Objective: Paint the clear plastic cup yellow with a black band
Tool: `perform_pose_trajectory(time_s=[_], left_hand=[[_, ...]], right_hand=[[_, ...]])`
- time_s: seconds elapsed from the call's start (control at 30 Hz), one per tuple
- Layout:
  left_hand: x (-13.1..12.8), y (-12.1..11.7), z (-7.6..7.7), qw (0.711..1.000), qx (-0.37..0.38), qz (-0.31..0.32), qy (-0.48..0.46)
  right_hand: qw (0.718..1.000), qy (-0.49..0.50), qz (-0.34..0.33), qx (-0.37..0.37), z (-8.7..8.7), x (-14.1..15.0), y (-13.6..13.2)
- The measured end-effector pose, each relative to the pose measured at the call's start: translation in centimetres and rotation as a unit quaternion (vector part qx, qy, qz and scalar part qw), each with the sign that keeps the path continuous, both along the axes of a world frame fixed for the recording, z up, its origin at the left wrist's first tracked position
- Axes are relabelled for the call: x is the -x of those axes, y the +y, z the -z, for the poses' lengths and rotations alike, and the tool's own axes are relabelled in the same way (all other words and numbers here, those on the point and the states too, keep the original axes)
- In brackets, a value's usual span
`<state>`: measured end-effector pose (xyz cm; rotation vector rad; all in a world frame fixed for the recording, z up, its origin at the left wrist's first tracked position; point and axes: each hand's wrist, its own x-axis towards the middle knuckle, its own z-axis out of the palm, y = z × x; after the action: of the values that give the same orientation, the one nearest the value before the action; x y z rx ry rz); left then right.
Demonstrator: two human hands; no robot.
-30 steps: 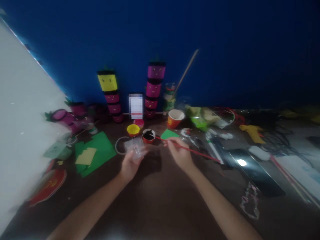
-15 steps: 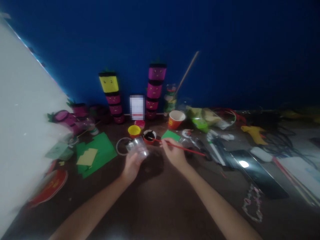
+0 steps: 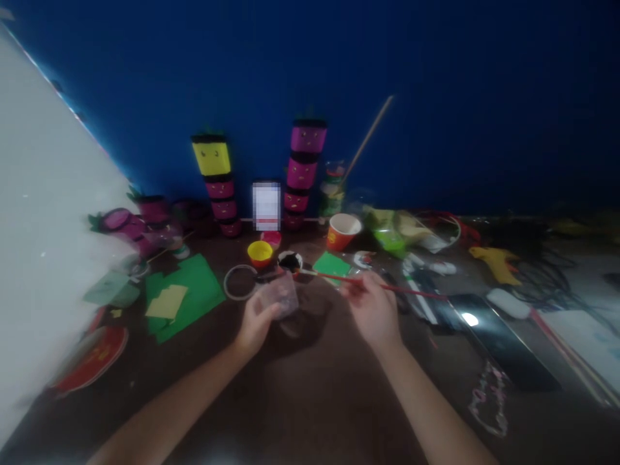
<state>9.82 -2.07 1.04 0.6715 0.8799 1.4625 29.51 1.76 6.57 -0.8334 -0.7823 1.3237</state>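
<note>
A clear plastic cup [image 3: 285, 296] lies tilted in my left hand [image 3: 256, 321], fingers wrapped round it. My right hand [image 3: 375, 310] is closed on a long red paintbrush [image 3: 404, 290]. The brush's pale tip points left, beside the small cup of black paint [image 3: 290, 261]; whether it touches the rim I cannot tell. Just left of the black paint stands a small cup of yellow paint [image 3: 260, 253], with a pink paint cup [image 3: 271, 239] behind it.
Decorated purple stacks [image 3: 301, 173] stand by the blue wall. A red paper cup [image 3: 343, 232] stands behind green paper [image 3: 332, 265]. At right lie a yellow glue gun [image 3: 496, 263] and a phone [image 3: 504, 342]. More green paper [image 3: 201, 287] lies left.
My right hand has moved right and drawn the paintbrush away from the middle of the black paint. The clear cup has turned in my left hand.
</note>
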Motion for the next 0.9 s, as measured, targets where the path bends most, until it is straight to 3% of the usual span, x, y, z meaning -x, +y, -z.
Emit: perform_pose_trajectory(time_s=[0.2,0.9], left_hand=[[0.1,0.0,0.4,0.999,-0.002,0.006,0.033],[0.2,0.0,0.2,0.999,-0.007,0.025,0.027]], right_hand=[[0.998,-0.039,-0.038,-0.029,-0.5,0.9,-1.2],[0.997,-0.072,-0.003,-0.036,0.5,0.7,-0.5]])
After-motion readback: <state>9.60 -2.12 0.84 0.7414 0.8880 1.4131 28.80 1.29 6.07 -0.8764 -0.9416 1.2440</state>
